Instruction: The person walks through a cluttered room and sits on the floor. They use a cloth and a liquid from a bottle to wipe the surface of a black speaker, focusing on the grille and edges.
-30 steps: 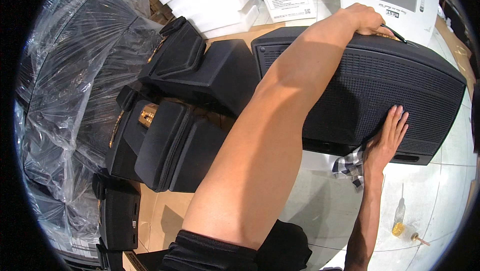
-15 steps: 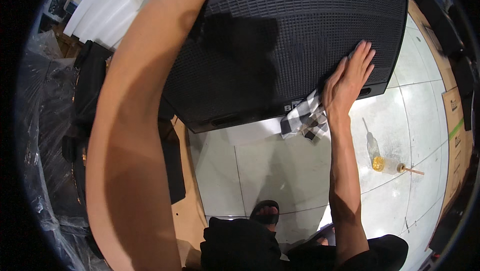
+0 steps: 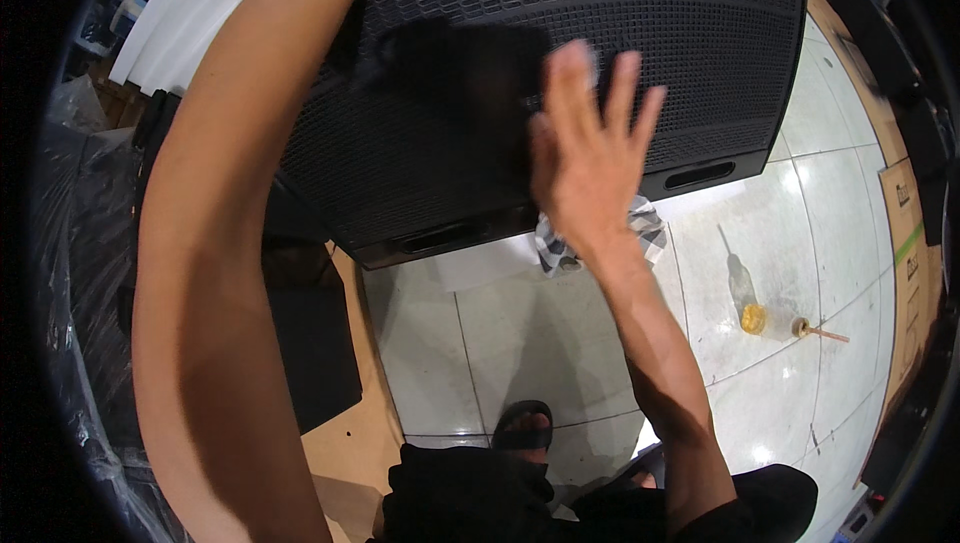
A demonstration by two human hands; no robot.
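A large black speaker cabinet [image 3: 700, 93] with a mesh grille fills the upper middle, tilted, with slots along its near edge. Over the grille is my right hand [image 3: 595, 153], fingers spread and pointing away, slightly blurred. A black-and-white checked cloth [image 3: 650, 228] shows on both sides of my right wrist at the cabinet's near edge; whether the palm presses on it is hidden. My left arm reaches up along the cabinet's left side, and its hand lies beyond the top edge of the picture.
A clear bottle with yellow contents [image 3: 755, 320] lies on the white tiled floor [image 3: 770, 383] at right. Flat cardboard [image 3: 905, 243] lines the right side. Plastic-wrapped dark goods [image 3: 85, 273] and a white curved object [image 3: 185, 13] are at left. A sandalled foot [image 3: 524, 428] stands below.
My right hand has moved left across the grille, and the cloth has shifted slightly. My left hand's fingers, just visible at the top before, have left the picture. The view has shifted a little.
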